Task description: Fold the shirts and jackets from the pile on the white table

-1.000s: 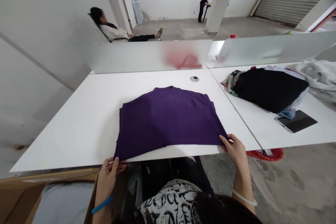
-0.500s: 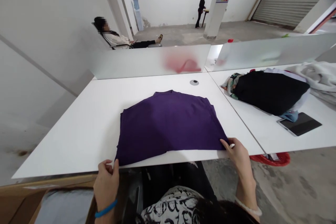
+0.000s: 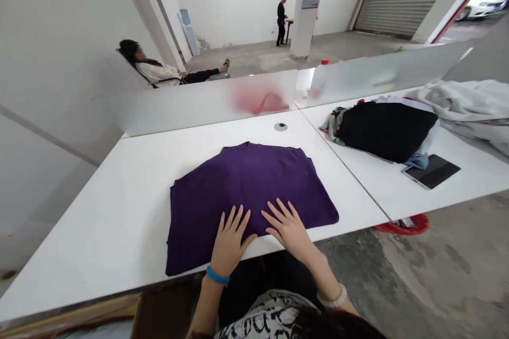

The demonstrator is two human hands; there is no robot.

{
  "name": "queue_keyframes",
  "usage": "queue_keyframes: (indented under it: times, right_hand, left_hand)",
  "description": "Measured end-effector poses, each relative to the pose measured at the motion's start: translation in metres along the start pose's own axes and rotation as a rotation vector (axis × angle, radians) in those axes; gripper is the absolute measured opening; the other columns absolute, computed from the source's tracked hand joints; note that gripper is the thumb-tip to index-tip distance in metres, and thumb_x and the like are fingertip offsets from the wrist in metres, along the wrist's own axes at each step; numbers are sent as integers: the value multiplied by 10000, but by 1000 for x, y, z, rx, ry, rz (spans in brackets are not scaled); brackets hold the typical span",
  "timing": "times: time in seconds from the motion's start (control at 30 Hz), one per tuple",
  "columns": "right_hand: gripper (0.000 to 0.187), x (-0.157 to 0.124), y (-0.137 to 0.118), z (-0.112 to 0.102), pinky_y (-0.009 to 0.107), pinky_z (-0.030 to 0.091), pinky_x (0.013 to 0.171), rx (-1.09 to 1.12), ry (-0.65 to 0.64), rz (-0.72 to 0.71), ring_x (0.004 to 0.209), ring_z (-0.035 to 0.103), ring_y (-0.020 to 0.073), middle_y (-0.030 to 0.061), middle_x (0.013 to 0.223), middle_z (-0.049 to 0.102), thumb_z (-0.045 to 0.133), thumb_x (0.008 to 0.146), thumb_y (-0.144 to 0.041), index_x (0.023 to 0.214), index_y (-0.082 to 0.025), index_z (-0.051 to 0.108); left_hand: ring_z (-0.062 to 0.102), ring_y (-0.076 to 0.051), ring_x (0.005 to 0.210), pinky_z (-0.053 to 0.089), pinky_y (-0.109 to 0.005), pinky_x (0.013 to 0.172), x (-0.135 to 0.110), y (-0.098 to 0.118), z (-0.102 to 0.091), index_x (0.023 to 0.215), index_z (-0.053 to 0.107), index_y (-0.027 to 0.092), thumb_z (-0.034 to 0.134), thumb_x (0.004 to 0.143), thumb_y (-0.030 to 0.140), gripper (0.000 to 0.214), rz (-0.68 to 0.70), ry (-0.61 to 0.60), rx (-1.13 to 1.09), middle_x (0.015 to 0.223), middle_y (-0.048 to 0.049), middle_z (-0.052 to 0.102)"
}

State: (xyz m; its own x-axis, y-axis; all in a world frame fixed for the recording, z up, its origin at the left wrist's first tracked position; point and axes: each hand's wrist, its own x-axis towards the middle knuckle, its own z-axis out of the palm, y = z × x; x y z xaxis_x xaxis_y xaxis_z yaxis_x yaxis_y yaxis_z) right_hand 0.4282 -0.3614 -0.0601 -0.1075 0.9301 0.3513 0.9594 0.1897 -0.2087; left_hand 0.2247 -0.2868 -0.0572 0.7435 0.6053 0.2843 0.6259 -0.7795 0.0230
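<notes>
Resting on the purple cloth (image 3: 246,180), the left hand (image 3: 229,243) and the right hand (image 3: 291,230) are open, with their fingers spread out, and they grip nothing. The cloth lies on the white table (image 3: 99,222), close to the front edge. A blue band (image 3: 217,275) goes around the left wrist. Off to the right, a black cloth (image 3: 385,130) tops a messy pile, and a tablet (image 3: 433,172) lies just beside it.

1 head-worn view, facing forward and down, close above white table (image 3: 119,196)
</notes>
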Motion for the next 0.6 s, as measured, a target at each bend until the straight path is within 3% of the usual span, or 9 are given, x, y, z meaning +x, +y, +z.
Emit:
queue_keyframes:
  times: [0.3, 0.47, 0.6]
  right_hand:
    - [249, -6, -1, 2, 404, 430, 936, 96, 110, 28, 1245, 477, 251, 43, 1245, 617, 576, 888, -301, 1111, -271, 681]
    - [236, -9, -1, 0, 412, 446, 895, 143, 74, 20, 1210, 505, 260, 50, 1227, 628, 564, 894, -296, 1092, -263, 689]
    - [298, -8, -1, -10, 424, 442, 925, 146, 45, 26, 1230, 485, 260, 51, 1266, 602, 543, 894, -383, 1136, -260, 665]
  left_hand:
    - [429, -293, 1290, 378, -513, 1044, -4, -2, 4, 1320, 509, 214, 483, 881, 458, 503, 6, 77, -44, 1358, -82, 515]
    - [462, -284, 1264, 393, -499, 1037, -5, 0, 1, 1283, 548, 230, 497, 874, 455, 469, 15, 87, -43, 1327, -66, 547]
    - [459, -239, 1272, 403, -449, 1040, -8, -6, -4, 1351, 464, 234, 445, 906, 429, 486, 14, 59, -47, 1349, -39, 528]
